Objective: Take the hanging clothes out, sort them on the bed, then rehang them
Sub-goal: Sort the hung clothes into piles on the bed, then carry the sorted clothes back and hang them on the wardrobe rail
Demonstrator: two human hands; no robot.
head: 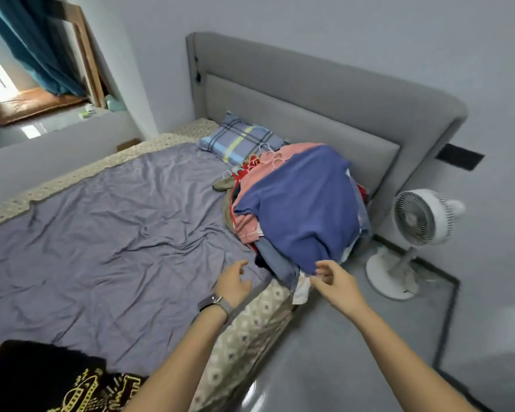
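The clothes pile [298, 203] lies at centre right of the head view, on the bed [107, 227], still on hangers. My right hand [336, 279] touches the blue shirt [306, 200] hem; whether it pinches I cannot tell. My left hand [234, 282] hovers loosely curled, holding nothing. I judge the taking out done; sorting and rehanging remain.

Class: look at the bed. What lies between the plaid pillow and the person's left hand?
Head view: only wrinkled purple sheet between pillow and left hand; the clothes pile sits beside that stretch.

Head view, angled down, close over bed [101, 218]
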